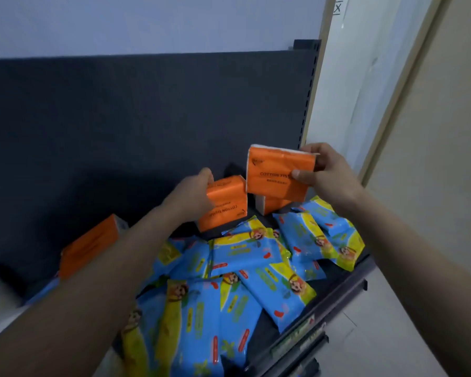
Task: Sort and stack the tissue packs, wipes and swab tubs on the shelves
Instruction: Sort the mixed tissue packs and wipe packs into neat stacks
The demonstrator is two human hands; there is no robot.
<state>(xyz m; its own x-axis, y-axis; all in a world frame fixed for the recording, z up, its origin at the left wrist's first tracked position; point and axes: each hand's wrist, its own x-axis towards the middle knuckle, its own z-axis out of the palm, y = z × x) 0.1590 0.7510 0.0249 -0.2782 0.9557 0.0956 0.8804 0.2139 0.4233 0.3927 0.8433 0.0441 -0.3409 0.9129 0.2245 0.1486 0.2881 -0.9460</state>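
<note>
Your right hand [327, 174] pinches a raised orange tissue pack [276, 172]; your left hand [197, 195] grips a second orange pack [226, 206]. Blue wipes packs [245, 257] lie below both hands.

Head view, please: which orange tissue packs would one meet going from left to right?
loose orange pack lying on the shelf → left-hand pack, gripped by the left hand → right-hand pack, pinched by the right hand. The overlapped pack beneath is omitted.
</note>
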